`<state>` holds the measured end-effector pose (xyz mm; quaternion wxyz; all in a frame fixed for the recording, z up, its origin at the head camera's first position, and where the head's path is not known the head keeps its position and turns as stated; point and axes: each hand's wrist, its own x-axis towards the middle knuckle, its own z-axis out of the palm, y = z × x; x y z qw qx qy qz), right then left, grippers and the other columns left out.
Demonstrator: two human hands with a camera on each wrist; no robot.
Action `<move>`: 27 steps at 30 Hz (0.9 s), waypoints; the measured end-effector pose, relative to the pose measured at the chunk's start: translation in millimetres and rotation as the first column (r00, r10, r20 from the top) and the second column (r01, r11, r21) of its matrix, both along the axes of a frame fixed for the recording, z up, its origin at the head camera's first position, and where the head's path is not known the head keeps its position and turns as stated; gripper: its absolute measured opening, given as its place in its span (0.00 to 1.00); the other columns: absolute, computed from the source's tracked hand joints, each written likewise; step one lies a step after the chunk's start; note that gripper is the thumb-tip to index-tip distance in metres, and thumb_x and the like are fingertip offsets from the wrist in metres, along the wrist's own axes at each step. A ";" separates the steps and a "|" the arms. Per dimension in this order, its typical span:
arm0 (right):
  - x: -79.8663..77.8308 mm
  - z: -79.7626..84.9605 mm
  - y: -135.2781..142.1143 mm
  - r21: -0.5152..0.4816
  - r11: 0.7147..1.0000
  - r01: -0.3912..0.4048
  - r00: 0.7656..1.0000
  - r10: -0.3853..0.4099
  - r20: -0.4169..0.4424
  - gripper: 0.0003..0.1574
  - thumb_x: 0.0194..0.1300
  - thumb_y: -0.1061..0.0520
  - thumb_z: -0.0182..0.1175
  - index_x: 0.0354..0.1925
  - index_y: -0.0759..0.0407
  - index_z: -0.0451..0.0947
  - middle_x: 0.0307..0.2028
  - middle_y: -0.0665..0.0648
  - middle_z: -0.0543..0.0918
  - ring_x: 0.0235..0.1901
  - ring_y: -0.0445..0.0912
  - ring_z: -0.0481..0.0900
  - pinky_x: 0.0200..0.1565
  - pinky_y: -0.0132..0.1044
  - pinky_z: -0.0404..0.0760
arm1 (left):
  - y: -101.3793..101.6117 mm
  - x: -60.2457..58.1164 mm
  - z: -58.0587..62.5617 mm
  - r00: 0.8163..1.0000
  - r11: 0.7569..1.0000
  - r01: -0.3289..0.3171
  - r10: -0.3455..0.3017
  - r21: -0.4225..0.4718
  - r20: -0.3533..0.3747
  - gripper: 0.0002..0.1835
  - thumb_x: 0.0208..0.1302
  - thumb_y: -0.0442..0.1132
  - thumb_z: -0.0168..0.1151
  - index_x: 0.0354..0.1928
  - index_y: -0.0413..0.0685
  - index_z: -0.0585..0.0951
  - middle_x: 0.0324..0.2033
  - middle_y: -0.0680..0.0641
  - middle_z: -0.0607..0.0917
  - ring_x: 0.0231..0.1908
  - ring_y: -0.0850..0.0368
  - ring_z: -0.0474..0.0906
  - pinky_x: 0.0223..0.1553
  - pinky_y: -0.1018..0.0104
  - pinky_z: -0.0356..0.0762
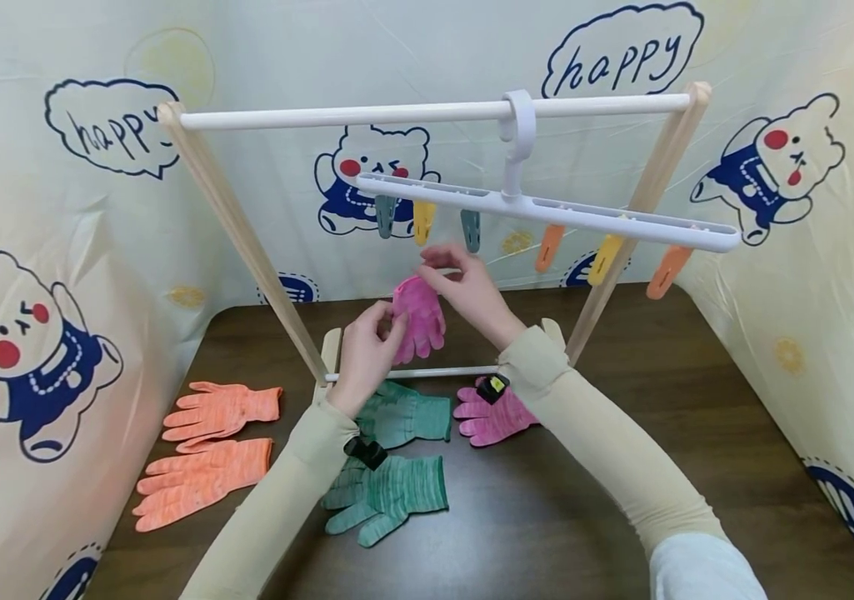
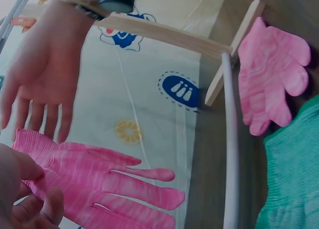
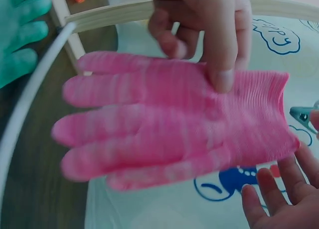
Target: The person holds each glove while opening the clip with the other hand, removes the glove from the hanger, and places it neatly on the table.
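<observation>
A pink knit glove hangs in the air below the hanger, fingers downward in the head view. My left hand pinches it near the cuff, thumb on one face, as the right wrist view shows closely. Beside the cuff is my right hand, its fingers extended and fingertips right at the cuff's edge. Above both hands, a white clip hanger hooks over the rack's white bar. Grey clips, yellow clips and orange clips dangle from it.
On the dark table lie another pink glove, two green gloves and two orange gloves. The rack's wooden posts stand either side, joined low by a white rod. Printed cloth surrounds the table.
</observation>
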<state>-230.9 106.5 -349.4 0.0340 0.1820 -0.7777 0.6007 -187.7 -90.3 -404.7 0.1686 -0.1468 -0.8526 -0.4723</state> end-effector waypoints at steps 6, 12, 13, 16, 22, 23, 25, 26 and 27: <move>20.9 -23.1 32.4 0.034 0.999 0.017 1.000 -0.017 0.008 0.22 0.75 0.50 0.62 0.61 0.59 0.79 0.55 0.58 0.83 0.57 0.49 0.80 0.62 0.47 0.76 | -0.9 10.6 -5.1 0.999 0.999 0.005 -0.007 -0.033 -0.050 0.06 0.74 0.38 0.63 0.43 0.43 0.86 0.28 0.46 0.80 0.23 0.55 0.71 0.26 0.65 0.68; 40.7 -38.5 60.8 0.095 0.995 0.021 1.000 -0.023 0.021 0.20 0.78 0.50 0.59 0.60 0.59 0.79 0.55 0.60 0.83 0.56 0.52 0.81 0.62 0.51 0.77 | 0.6 21.2 -7.7 0.996 0.996 0.030 -0.037 -0.086 -0.080 0.06 0.74 0.37 0.63 0.43 0.43 0.86 0.29 0.48 0.82 0.26 0.57 0.73 0.28 0.64 0.72; 43.9 -39.5 64.2 0.108 0.994 0.022 0.999 -0.025 0.025 0.20 0.78 0.50 0.58 0.60 0.59 0.79 0.55 0.60 0.83 0.56 0.53 0.81 0.62 0.51 0.77 | 0.9 23.3 -7.5 0.996 0.995 0.038 -0.046 -0.096 -0.082 0.06 0.74 0.37 0.63 0.43 0.43 0.86 0.30 0.48 0.82 0.26 0.57 0.74 0.29 0.64 0.73; 52.7 -41.6 73.5 0.142 0.989 0.027 0.999 -0.033 0.042 0.20 0.79 0.49 0.57 0.60 0.59 0.78 0.56 0.59 0.83 0.57 0.54 0.81 0.62 0.52 0.77 | 2.6 29.8 -7.0 0.994 0.990 0.063 -0.074 -0.128 -0.085 0.06 0.74 0.37 0.64 0.44 0.43 0.87 0.32 0.49 0.83 0.28 0.58 0.76 0.30 0.63 0.75; 65.7 -43.9 89.0 0.144 0.989 0.024 0.998 -0.031 0.052 0.19 0.80 0.52 0.56 0.61 0.60 0.77 0.56 0.61 0.83 0.56 0.54 0.81 0.60 0.52 0.78 | 7.6 42.1 -4.3 0.986 0.975 0.118 -0.137 -0.186 -0.092 0.05 0.72 0.36 0.66 0.45 0.45 0.87 0.35 0.49 0.85 0.29 0.60 0.77 0.30 0.65 0.77; 66.7 -44.8 91.6 0.144 0.989 0.024 0.998 -0.031 0.049 0.19 0.80 0.52 0.56 0.61 0.61 0.77 0.56 0.61 0.83 0.56 0.54 0.81 0.59 0.51 0.78 | 8.5 44.0 -3.5 0.985 0.972 0.128 -0.148 -0.195 -0.093 0.05 0.72 0.36 0.67 0.45 0.45 0.88 0.35 0.49 0.85 0.29 0.60 0.77 0.30 0.65 0.77; 68.2 -47.8 97.8 0.154 0.988 0.029 0.998 -0.036 0.042 0.19 0.80 0.52 0.56 0.61 0.61 0.77 0.56 0.62 0.83 0.56 0.54 0.81 0.59 0.50 0.78 | 10.4 47.8 -1.6 0.981 0.965 0.152 -0.174 -0.214 -0.088 0.05 0.72 0.36 0.67 0.45 0.44 0.88 0.35 0.49 0.85 0.29 0.60 0.76 0.29 0.66 0.77; 68.6 -49.4 101.1 0.161 0.986 0.035 0.998 -0.042 0.037 0.20 0.80 0.52 0.55 0.61 0.62 0.77 0.56 0.62 0.83 0.56 0.54 0.81 0.59 0.49 0.78 | 11.4 49.6 -0.5 0.979 0.960 0.165 -0.187 -0.225 -0.081 0.05 0.72 0.36 0.67 0.45 0.44 0.88 0.35 0.49 0.85 0.28 0.60 0.76 0.29 0.66 0.77; 69.0 -50.5 104.4 0.160 0.986 0.042 0.998 -0.049 0.035 0.20 0.80 0.52 0.55 0.61 0.62 0.77 0.56 0.62 0.83 0.56 0.54 0.81 0.59 0.49 0.77 | 12.3 51.2 0.6 0.977 0.956 0.177 -0.199 -0.236 -0.075 0.05 0.72 0.36 0.66 0.45 0.44 0.87 0.35 0.49 0.85 0.28 0.60 0.75 0.29 0.66 0.77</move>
